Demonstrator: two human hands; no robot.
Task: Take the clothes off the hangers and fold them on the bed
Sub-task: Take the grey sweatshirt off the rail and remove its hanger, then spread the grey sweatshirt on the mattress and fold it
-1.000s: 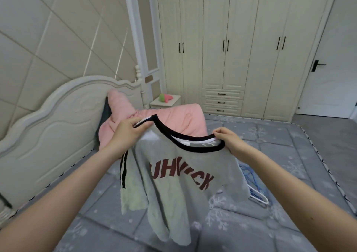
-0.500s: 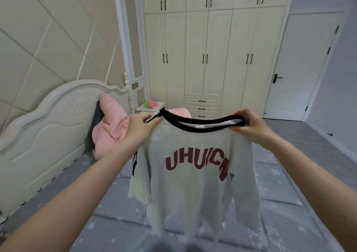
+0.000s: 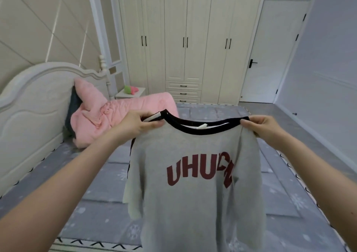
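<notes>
A grey T-shirt [image 3: 195, 203] with a black collar and dark red letters hangs in the air in front of me, above the bed [image 3: 96, 209]. My left hand [image 3: 138, 123] pinches its left shoulder beside the collar. My right hand [image 3: 260, 126] pinches the right shoulder at the collar's other end. The shirt is spread between the hands and hangs straight down, its front toward me. No hanger shows in it, and its lower part hides the bed behind it.
A pink quilt [image 3: 108, 116] lies bunched against the white headboard [image 3: 32, 97] at the left. A small bedside table [image 3: 131, 93] stands behind it. A cream wardrobe [image 3: 185, 39] fills the far wall, with a white door [image 3: 270, 54] to its right.
Both hands have drawn apart and spread the shirt wider. The blue hangers on the bed at the right are out of sight now.
</notes>
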